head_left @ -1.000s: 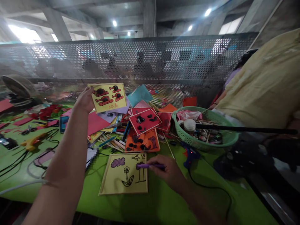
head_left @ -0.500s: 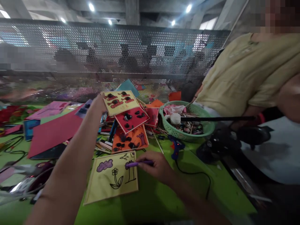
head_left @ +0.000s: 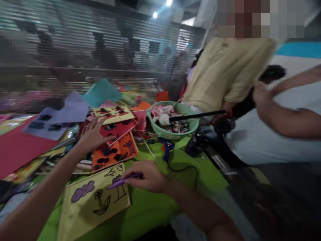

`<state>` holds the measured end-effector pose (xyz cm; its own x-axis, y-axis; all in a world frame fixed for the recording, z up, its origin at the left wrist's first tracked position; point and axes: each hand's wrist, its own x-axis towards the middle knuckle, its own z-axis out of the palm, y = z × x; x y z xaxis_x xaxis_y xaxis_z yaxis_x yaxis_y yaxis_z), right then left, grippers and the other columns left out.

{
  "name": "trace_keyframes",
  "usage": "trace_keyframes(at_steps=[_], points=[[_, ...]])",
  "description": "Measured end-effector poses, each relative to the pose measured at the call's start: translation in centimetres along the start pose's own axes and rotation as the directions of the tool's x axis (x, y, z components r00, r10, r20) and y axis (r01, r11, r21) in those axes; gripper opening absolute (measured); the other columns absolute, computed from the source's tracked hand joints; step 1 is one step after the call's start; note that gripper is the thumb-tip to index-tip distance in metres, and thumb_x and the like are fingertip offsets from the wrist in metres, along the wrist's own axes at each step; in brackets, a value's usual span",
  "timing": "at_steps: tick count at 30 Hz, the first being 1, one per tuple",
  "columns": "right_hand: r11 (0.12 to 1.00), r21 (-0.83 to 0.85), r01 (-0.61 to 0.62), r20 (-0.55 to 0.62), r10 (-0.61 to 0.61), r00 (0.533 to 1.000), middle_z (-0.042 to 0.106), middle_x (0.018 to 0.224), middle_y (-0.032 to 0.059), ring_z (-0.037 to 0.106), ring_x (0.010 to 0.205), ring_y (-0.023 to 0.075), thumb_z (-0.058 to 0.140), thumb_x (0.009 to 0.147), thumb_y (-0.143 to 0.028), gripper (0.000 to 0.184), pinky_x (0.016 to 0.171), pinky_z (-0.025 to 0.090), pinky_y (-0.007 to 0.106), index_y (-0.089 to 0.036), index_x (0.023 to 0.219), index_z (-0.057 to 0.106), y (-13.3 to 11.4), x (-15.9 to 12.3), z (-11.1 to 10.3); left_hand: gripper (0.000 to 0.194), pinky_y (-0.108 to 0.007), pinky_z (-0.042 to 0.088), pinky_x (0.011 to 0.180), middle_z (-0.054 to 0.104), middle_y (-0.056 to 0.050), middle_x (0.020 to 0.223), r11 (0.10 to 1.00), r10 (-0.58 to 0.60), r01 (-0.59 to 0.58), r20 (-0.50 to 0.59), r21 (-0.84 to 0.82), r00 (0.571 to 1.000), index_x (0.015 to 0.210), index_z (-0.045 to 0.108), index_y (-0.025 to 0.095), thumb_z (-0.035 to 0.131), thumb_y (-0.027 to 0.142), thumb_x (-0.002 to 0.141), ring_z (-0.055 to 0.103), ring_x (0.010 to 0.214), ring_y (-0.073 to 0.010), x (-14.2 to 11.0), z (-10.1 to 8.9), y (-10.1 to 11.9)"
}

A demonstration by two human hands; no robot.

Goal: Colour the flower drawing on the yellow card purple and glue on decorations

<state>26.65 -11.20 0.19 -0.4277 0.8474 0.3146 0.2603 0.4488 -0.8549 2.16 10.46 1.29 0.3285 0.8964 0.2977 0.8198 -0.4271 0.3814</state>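
My right hand (head_left: 147, 176) grips a purple marker (head_left: 120, 182), its tip over a yellow card (head_left: 80, 222) lying on the green table. Black line drawings cover this card: a flower, a bird, a tree-like shape, and a cloud coloured purple (head_left: 83, 191). My left hand (head_left: 96, 135), fingers spread, is over the pile of decorated cards behind it. In that pile are a yellow card with red and black shapes (head_left: 120, 116), a red card (head_left: 122, 131) and an orange card (head_left: 131, 147) with dark pieces.
A green basket (head_left: 173, 134) of sticks and small bits stands behind, a black stick with a white ball end across it. A blue glue gun (head_left: 167, 149) with a cord lies right of the cards. Purple paper (head_left: 75, 108) and pink sheets fill the left. Other people are at the right.
My left hand has let go of the yellow card with red shapes, now resting on the pile, and spread open. The marker tip has moved off the tree drawing toward the flower. The view has turned right.
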Motion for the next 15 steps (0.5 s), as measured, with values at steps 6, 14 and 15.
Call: trace_keyframes(at_steps=[6,14,15], points=[[0.998,-0.057,-0.018,-0.009,0.017,1.000,0.084,0.104,0.0036,0.076,0.089,0.0164,0.074,0.099,-0.039,0.022,0.078,0.054,0.024,-0.023,0.111,0.082,1.0,0.5,-0.3,0.093,-0.070,0.003,0.130,0.030,-0.014,0.178,0.969,0.130,-0.157,0.145,0.191,0.981,0.168,0.037,0.036,0.062,0.065,0.083,0.013,0.168,-0.0393,-1.0,2.7,0.6],[0.997,0.022,-0.079,-0.084,0.081,0.993,0.083,0.105,0.0040,0.076,0.093,0.0189,0.074,0.098,-0.035,0.018,0.085,0.057,0.030,-0.023,0.108,0.082,0.9,0.0,-1.0,0.074,-0.075,0.002,0.128,0.037,-0.012,0.175,0.997,0.067,-0.070,-0.080,-0.031,0.994,0.149,0.061,0.033,0.086,0.038,0.080,0.020,0.164,-0.0465,-1.0,0.3,2.4],[0.996,0.039,-0.084,-0.106,0.087,0.990,0.083,0.105,0.0043,0.075,0.093,0.0191,0.074,0.097,-0.036,0.019,0.086,0.057,0.031,-0.023,0.107,0.082,0.9,-0.1,-1.1,0.072,-0.076,0.000,0.128,0.040,-0.011,0.173,0.994,0.046,-0.054,-0.083,-0.099,0.995,0.145,0.064,0.032,0.089,0.038,0.078,0.018,0.165,-0.0471,-1.7,-0.5,2.6]])
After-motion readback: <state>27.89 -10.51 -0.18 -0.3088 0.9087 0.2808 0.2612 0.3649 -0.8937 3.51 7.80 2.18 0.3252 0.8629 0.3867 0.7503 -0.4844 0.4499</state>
